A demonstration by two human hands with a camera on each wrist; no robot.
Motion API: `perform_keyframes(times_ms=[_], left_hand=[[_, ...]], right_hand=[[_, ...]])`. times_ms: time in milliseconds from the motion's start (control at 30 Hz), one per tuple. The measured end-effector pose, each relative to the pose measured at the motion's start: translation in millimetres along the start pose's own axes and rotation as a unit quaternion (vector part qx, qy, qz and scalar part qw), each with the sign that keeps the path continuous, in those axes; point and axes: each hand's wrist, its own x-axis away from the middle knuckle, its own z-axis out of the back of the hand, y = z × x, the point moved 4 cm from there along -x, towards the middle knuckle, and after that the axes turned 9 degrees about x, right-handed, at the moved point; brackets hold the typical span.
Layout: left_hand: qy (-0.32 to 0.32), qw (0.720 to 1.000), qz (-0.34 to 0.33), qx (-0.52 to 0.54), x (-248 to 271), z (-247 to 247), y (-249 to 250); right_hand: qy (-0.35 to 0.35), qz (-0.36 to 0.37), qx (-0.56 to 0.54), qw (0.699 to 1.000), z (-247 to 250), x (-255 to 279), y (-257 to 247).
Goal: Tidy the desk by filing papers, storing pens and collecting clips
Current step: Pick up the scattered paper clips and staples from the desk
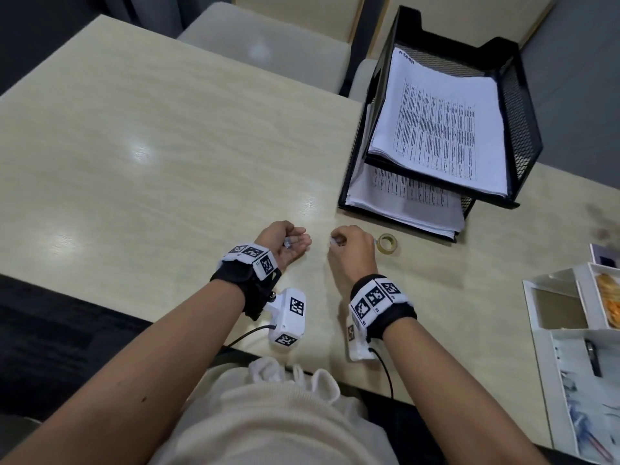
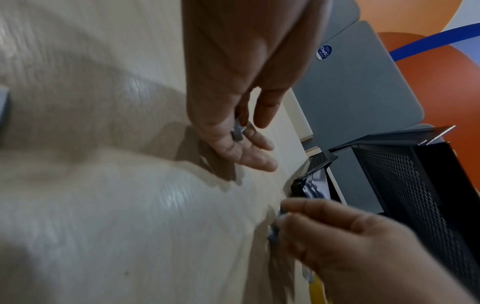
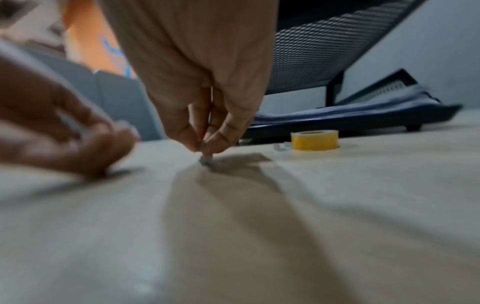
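Note:
My left hand (image 1: 295, 242) lies palm up on the desk, fingers relaxed, with a small grey clip (image 2: 237, 132) resting in the palm (image 2: 233, 144). Just to its right, my right hand (image 1: 336, 241) points fingers down and pinches another small grey clip (image 3: 206, 160) at the desk surface. In the right wrist view a further clip (image 3: 281, 147) lies beside the yellow tape roll (image 3: 314, 140). Printed papers (image 1: 436, 122) fill both tiers of the black mesh tray (image 1: 523, 105) at the back right.
The tape roll (image 1: 387, 243) sits right of my right hand, near the tray's front corner. A white desk organiser (image 1: 570, 330) with a dark pen (image 1: 592, 357) stands at the right edge. The pale wooden desk (image 1: 134, 146) stretches left; chairs stand behind it.

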Motion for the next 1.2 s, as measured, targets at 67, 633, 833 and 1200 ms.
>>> perform_keyframes(times_ms=[67, 633, 833, 1200], left_hand=[[-0.020, 1.000, 0.013, 0.006, 3, -5, -7], [-0.028, 0.997, 0.029, -0.072, 18, 28, 11], [-0.008, 0.999, -0.007, -0.043, 25, 44, 23], [-0.008, 1.000, 0.003, -0.007, 27, 63, 12]], right_hand=[[-0.014, -0.008, -0.115, 0.993, 8, 6, -13], [-0.063, 0.004, 0.244, 0.968, 16, -9, 33], [-0.020, 0.001, 0.126, 0.992, 8, 3, 17], [-0.134, 0.133, 0.171, 0.967, 2, 37, 38]])
